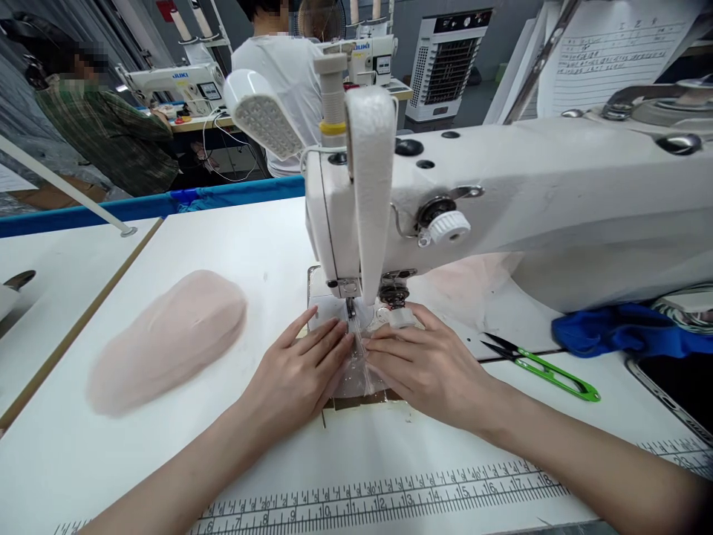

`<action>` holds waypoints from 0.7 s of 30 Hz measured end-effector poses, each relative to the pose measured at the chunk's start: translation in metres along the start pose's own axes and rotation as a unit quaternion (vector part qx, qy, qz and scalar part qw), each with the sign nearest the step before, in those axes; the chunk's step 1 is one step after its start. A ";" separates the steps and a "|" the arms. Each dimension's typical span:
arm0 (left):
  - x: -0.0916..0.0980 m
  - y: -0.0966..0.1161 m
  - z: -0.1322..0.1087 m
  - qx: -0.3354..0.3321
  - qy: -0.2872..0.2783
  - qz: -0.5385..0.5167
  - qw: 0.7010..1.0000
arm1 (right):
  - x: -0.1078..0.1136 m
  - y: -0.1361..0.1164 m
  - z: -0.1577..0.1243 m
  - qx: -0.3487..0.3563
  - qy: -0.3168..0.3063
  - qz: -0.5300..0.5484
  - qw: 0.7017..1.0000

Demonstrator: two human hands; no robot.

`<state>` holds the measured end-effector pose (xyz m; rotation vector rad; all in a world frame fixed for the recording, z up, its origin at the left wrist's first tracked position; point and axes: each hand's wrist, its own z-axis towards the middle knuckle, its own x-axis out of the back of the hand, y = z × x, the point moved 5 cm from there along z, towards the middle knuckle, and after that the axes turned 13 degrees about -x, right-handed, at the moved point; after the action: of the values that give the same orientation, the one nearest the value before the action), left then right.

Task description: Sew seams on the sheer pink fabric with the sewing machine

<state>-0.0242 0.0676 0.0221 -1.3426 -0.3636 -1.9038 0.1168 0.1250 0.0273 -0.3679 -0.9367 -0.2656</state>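
A white sewing machine (334, 223) stands in front of me, its presser foot (350, 306) down near a thin, sheer whitish piece of fabric (356, 379). My left hand (309, 360) lies flat on the left side of this fabric, fingers stretched out toward the needle area. On the other side, my right hand (426, 360) rests with its fingers extended over the fabric, just below the machine head. Both sets of fingertips sit close to the presser foot, with a narrow strip of fabric between them. The fabric's edges are partly hidden under the hands.
A pale pink fabric piece (172, 338) lies at left, and more sheer pink fabric (473, 286) behind the needle. Green thread snips (549, 369) and a blue cloth (629, 329) are at right. A printed ruler (379, 501) runs along the front edge. Two people sit beyond.
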 end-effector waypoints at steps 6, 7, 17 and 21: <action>0.000 -0.002 -0.001 -0.003 -0.006 0.007 1.000 | -0.002 0.001 0.001 0.005 0.000 -0.017 1.000; 0.001 -0.001 -0.001 -0.010 -0.007 0.008 1.000 | -0.002 0.000 0.000 0.009 0.000 -0.019 1.000; 0.002 0.004 -0.001 -0.024 -0.018 0.019 0.999 | -0.002 -0.002 -0.002 0.024 0.006 -0.026 0.999; -0.002 -0.004 -0.001 -0.011 -0.021 0.017 1.000 | -0.005 0.001 0.002 0.023 0.019 -0.034 0.999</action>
<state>-0.0271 0.0708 0.0204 -1.3962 -0.3381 -1.8592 0.1131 0.1276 0.0244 -0.2882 -0.9169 -0.3118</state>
